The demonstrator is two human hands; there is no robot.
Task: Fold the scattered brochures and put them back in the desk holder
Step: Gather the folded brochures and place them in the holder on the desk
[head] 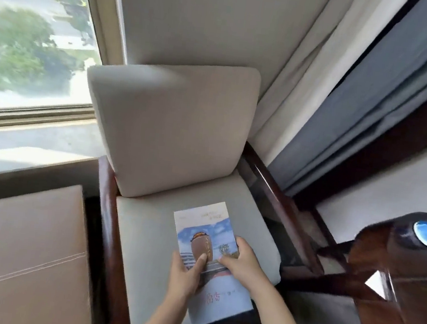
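1. Centrally on the smooth, pale grey fabric seat cushion (140,233) of a dark polished-wood armchair (106,203) lies a glossy rectangular brochure (200,221) with a blue-sky cover photo.
2. Left hand (183,273) grips its left edge, thumb flat on the cover.
3. Right hand (242,262) pinches its right edge, fingers curled over it.
4. Left of the cushion: a tan stitched leather surface (24,247).

We stretch both bare forearms forward, side by side. Our left hand (185,272) pinches the brochure (200,221), thumb flat on top; our right hand (241,262) curls round its edge.
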